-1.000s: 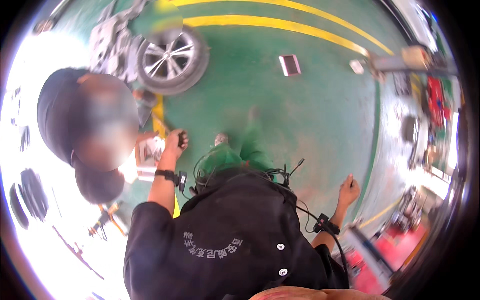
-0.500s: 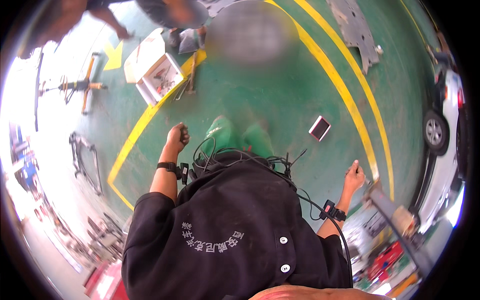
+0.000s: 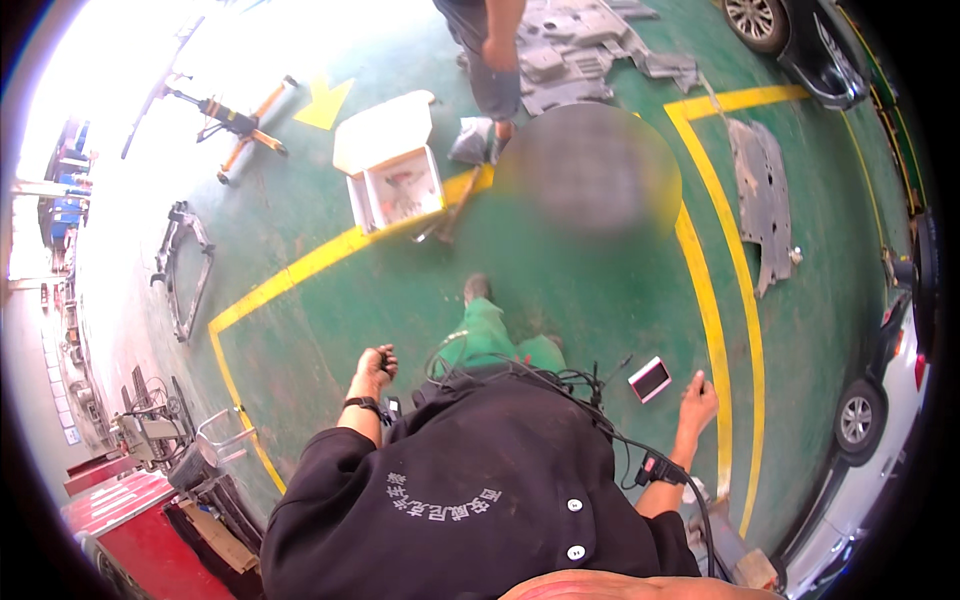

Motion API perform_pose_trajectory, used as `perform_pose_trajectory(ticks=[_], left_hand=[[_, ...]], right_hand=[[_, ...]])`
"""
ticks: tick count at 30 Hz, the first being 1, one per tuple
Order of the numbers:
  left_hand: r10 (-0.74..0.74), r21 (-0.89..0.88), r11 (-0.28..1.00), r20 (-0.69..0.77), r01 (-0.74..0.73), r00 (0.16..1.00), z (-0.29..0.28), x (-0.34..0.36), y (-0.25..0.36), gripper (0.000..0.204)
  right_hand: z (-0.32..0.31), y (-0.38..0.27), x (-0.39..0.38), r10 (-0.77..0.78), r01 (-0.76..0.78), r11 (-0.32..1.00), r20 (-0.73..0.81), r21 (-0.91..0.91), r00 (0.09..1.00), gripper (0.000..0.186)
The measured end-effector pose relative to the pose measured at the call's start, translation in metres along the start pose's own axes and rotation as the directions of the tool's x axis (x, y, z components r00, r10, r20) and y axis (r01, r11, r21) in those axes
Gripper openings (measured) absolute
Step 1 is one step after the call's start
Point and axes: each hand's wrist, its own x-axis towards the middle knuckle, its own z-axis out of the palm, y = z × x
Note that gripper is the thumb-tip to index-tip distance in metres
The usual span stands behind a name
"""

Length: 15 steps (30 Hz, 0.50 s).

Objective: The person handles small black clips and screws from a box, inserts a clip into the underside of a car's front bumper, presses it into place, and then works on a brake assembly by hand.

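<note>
My left hand (image 3: pixel 375 367) hangs beside my left leg with its fingers curled. A dark patch shows among them; I cannot make out whether it is an object or shadow. My right hand (image 3: pixel 698 402) is closed, thumb up, with nothing showing in it. Nearest to it, on the green floor, lies a flat white-rimmed device with a dark face (image 3: pixel 650 380), apart from the hand. Both wrists wear black straps, the right one with a small box (image 3: pixel 660 468). Black cables (image 3: pixel 590 385) gather at my waist. One green-trousered leg (image 3: pixel 484 332) is stepped forward.
Ahead left, an open white box (image 3: pixel 402 190) holds small tools; a hammer (image 3: pixel 460 205) lies beside it. A person (image 3: pixel 490 60) stands beyond. Grey undertrays (image 3: pixel 765 205), a metal subframe (image 3: pixel 185 270), a yellow-legged stand (image 3: pixel 235 120) and a white car (image 3: pixel 865 430) are around.
My view has shifted; the box, device and stand now sit lower in it. One leg has come forward. Both hands stay at my sides, and the standing person shows farther right.
</note>
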Motion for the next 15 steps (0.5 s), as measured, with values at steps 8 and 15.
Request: perform_pose_trajectory(ticks=[8, 15], left_hand=[[0.02, 0.058, 0.998, 0.029, -0.022, 0.999, 0.054, 0.006, 0.09, 0.031], [0.058, 0.032, 0.998, 0.132, -0.063, 0.99, 0.047, 0.035, 0.143, 0.016]], right_hand=[[0.029, -0.042, -0.037, -0.033, 0.028, 0.997, -0.072, -0.072, 0.997, 0.051], [0.042, -0.096, -0.056, -0.059, 0.052, 0.992, -0.053, -0.115, 0.997, 0.048]])
